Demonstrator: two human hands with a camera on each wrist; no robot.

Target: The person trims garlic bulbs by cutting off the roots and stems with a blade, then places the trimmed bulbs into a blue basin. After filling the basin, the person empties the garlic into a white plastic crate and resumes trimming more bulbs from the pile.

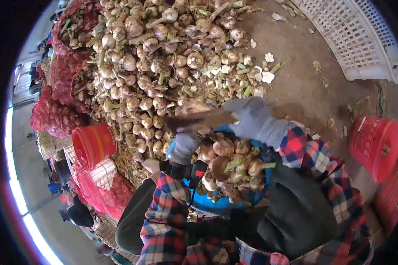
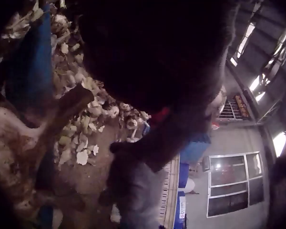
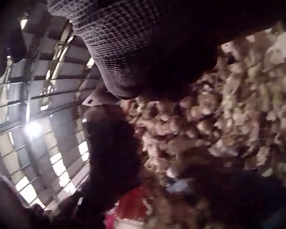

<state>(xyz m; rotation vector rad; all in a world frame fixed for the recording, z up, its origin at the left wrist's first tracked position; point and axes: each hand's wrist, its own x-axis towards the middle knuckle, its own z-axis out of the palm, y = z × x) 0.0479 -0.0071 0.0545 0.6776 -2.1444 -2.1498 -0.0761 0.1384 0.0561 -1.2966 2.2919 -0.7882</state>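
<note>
In the head view, the gloved right hand (image 1: 252, 117) grips one end of a blurred brown bar-like tool (image 1: 208, 118). Its other end extends over the gloved left hand (image 1: 184, 149), whose fingers are hidden, so its grip cannot be told. Both hands are at the upper rim of a blue basin (image 1: 216, 206) holding garlic bulbs (image 1: 223, 148). The left wrist view shows the right hand (image 2: 138, 191) on the dark tool (image 2: 164, 145), with a bulb and stalk (image 2: 19, 138) close at the left. The right wrist view is dark, with a knitted glove cuff (image 3: 119, 52) at the top.
A large garlic pile (image 1: 141, 79) lies beyond the basin, with cut stalks (image 1: 239, 75) at its right. A red bucket (image 1: 95, 143) and net bags (image 1: 57, 115) stand left. Another red bucket (image 1: 371, 145) is at the right, below a white crate (image 1: 353, 39).
</note>
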